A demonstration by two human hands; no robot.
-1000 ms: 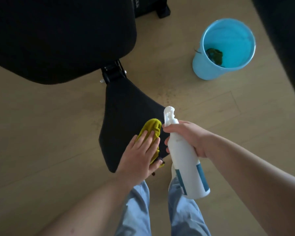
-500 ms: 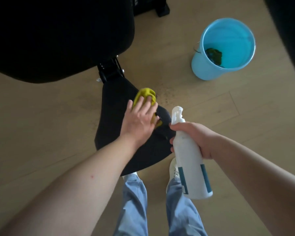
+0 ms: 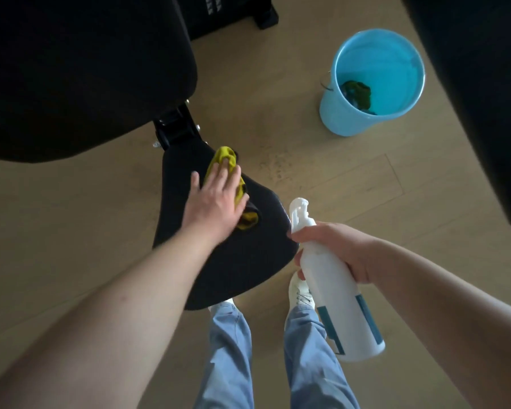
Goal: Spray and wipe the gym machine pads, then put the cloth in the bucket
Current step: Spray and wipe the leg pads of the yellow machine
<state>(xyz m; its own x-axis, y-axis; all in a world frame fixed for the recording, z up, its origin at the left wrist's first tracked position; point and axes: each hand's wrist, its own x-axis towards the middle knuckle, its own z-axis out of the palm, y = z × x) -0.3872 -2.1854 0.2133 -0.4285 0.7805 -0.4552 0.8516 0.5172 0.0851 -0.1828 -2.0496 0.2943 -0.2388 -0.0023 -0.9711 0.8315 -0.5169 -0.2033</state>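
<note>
A yellow cloth [image 3: 225, 157] lies on the small black seat pad [image 3: 248, 261] at the centre. My left hand [image 3: 216, 202] presses flat on the cloth, fingers spread over it, near the pad's far end. To the right, my right hand [image 3: 340, 249] grips a white spray bottle [image 3: 337, 293] with a blue label, held beside the pad's right edge with its nozzle pointing away from me. A large black back pad [image 3: 80, 69] fills the upper left. The light blue bucket [image 3: 340, 119] stands on the floor at the upper right with a dark cloth [image 3: 356, 91] inside.
A black metal bracket [image 3: 174, 128] joins the two pads. Dark machine parts sit at the top centre [image 3: 227, 13] and along the right edge [image 3: 484, 98]. My legs in blue trousers [image 3: 230, 349] and white shoes stand on the wooden floor [image 3: 71, 231] below the seat pad.
My left hand has slid the yellow cloth from the near end of the seat pad up toward its far end. The bottle in my right hand has stayed roughly in place.
</note>
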